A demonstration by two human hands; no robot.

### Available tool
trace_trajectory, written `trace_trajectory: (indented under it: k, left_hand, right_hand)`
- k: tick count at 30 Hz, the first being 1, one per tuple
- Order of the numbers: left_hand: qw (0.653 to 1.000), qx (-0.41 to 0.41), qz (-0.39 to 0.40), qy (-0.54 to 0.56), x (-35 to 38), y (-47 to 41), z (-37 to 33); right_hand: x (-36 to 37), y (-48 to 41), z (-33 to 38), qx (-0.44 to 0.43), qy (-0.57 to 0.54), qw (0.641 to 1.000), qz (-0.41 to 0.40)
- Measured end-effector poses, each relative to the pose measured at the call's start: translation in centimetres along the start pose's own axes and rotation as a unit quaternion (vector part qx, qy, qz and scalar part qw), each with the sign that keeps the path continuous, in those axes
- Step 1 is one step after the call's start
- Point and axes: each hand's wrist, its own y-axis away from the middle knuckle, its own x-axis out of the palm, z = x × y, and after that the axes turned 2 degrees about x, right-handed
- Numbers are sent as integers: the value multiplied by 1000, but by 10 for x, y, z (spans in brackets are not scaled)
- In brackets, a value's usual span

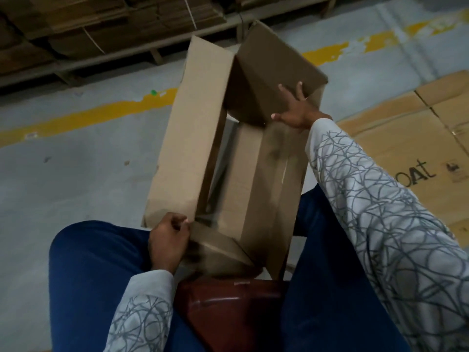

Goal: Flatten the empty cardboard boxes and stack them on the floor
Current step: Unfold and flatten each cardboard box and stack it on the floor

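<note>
The left hand (pixel 168 240) is curled, its fingers pinching the near lower corner of the cardboard box (pixel 187 138), where the long side panel meets a short near flap (pixel 218 252). The right hand (pixel 295 110) is spread wide, its straight fingers laid against the far flap (pixel 276 64), with the thumb out to the side by the flap's lower edge. That flap stands folded up and tilted over the box's far end. The box is open at both ends, so the floor shows through its middle. It is held up between the person's knees, in blue trousers (pixel 96 262), and its near end is blurred. Both arms wear grey sleeves (pixel 380 212) with a scribbled line pattern. Under the person is a glossy red-brown seat (pixel 228 308). On the grey floor (pixel 76 161) to the right lies flattened cardboard (pixel 406 138) with dark printed letters. A worn yellow line (pixel 88 118) crosses the floor, and beyond it are stacked cardboard sheets (pixel 76 26) on wooden racks
</note>
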Motion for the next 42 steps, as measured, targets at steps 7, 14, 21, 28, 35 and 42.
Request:
trace_trajectory:
  k: [7, 14, 21, 28, 35, 42]
  left_hand:
    - [997, 17, -66, -39, 11, -14, 4]
    - [995, -32, -75, -57, 19, -26, -8]
    - [992, -59, -112, -4, 16, -50, -3]
    - [987, -94, -116, 67, 3, -62, -1]
    - [986, -98, -79, 111, -22, -36, -3]
    - [998, -23, 29, 56, -32, -13, 2]
  right_hand:
    - [-6, -40, 6, 9, -48, 999, -24]
    - [11, -75, 2, 40, -25, 999, -15]
    - [2, -61, 32, -23, 30, 999, -10]
    - [-11, 25, 60, -40, -4, 971, -236]
    - [54, 125, 50, 138, -186, 962, -142]
    - [142, 193, 30, 292, -297, 909, -13]
